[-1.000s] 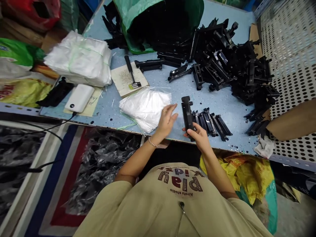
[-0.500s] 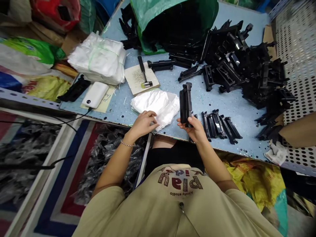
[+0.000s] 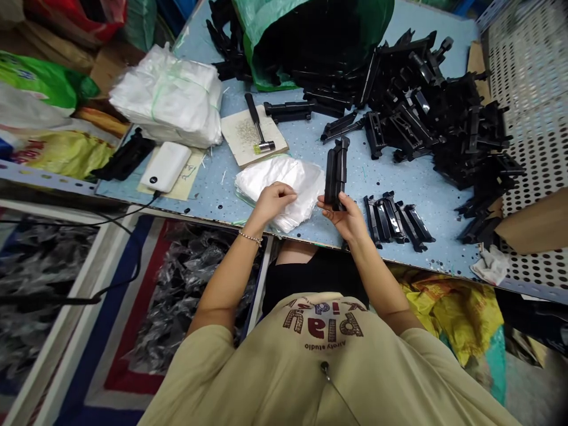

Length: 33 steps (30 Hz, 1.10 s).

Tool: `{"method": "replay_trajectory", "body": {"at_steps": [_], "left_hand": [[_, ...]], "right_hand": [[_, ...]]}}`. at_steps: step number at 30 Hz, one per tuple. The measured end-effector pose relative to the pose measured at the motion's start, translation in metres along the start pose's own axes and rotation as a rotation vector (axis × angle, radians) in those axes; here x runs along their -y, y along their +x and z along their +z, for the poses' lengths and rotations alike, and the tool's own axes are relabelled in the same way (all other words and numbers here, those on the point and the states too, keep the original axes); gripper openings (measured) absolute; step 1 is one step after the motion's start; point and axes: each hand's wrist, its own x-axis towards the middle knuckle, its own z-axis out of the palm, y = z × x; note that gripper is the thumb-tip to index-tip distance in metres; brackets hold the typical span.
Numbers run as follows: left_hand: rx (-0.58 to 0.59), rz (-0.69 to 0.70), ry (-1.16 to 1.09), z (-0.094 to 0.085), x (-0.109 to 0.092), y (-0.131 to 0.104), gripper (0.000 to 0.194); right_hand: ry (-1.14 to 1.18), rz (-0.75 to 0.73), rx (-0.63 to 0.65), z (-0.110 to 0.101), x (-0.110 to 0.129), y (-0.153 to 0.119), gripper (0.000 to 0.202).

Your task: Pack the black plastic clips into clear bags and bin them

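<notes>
Upright in my right hand (image 3: 345, 216) is a black plastic part (image 3: 336, 171), long and ridged, with my fingers and thumb around its lower end. My left hand (image 3: 274, 202) lies over a loose stack of thin, clear plastic bags (image 3: 306, 180), its thumb and fingertips pinched together on the top bag. To the right of my right hand, several similar black parts (image 3: 397, 222) lie side by side near the table's front edge.
A large heap of black parts (image 3: 417, 112) spreads over the right back, beside an open green sack (image 3: 270, 35). A hammer (image 3: 257, 121) rests on a pale board (image 3: 235, 139). Left are a tied bundle of bags (image 3: 173, 97) and a cabled white power bank (image 3: 166, 167).
My left hand has moved right and slightly up over the bags, and its fingers have come together in a pinch. The right hand keeps hold of the black part.
</notes>
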Motion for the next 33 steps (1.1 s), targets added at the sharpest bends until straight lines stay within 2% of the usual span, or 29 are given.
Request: {"method": "replay_trajectory", "body": {"at_steps": [2, 4, 8, 10, 12, 15, 17, 20, 23, 25, 29, 31, 33], "left_hand": [[-0.046, -0.079, -0.133, -0.001, -0.004, -0.002, 0.018], [-0.042, -0.119, -0.222, 0.000, -0.009, -0.004, 0.016], [0.004, -0.102, -0.295, 0.005, -0.017, -0.007, 0.010], [-0.005, -0.107, -0.339, 0.007, -0.018, -0.007, 0.013], [-0.042, -0.119, -0.401, 0.007, -0.016, -0.007, 0.022], [-0.104, -0.118, -0.447, -0.002, -0.013, -0.009, 0.030], [-0.169, -0.049, -0.377, -0.011, -0.011, -0.012, 0.027], [-0.251, 0.196, -0.003, -0.019, -0.009, -0.021, 0.014], [-0.179, 0.366, 0.425, -0.017, -0.010, -0.029, 0.024], [-0.117, 0.375, 0.514, -0.012, -0.013, -0.031, 0.031], [-0.032, 0.339, 0.413, -0.003, -0.019, -0.033, 0.042], [-0.046, 0.345, 0.394, -0.001, -0.020, -0.035, 0.039], [-0.079, 0.352, 0.435, 0.001, -0.019, -0.038, 0.033]], "right_hand": [[-0.001, 0.016, 0.051, 0.006, 0.002, 0.002, 0.038], [0.002, 0.024, 0.094, 0.014, 0.002, 0.004, 0.040], [-0.052, 0.015, 0.126, 0.031, -0.002, 0.012, 0.040], [-0.098, 0.015, 0.132, 0.038, -0.007, 0.019, 0.040], [-0.113, 0.010, 0.117, 0.041, -0.012, 0.028, 0.041], [-0.080, -0.029, 0.025, 0.033, -0.014, 0.041, 0.042], [-0.068, -0.063, -0.034, 0.024, -0.010, 0.043, 0.042], [-0.087, -0.114, -0.060, 0.009, 0.001, 0.033, 0.040], [-0.127, -0.128, -0.014, 0.002, 0.011, 0.007, 0.040], [-0.119, -0.042, 0.101, -0.001, 0.013, -0.015, 0.046], [0.016, 0.306, 0.395, -0.006, 0.005, -0.049, 0.058], [0.035, 0.457, 0.458, -0.008, -0.003, -0.056, 0.056], [0.014, 0.512, 0.438, -0.012, -0.011, -0.060, 0.051]]}}
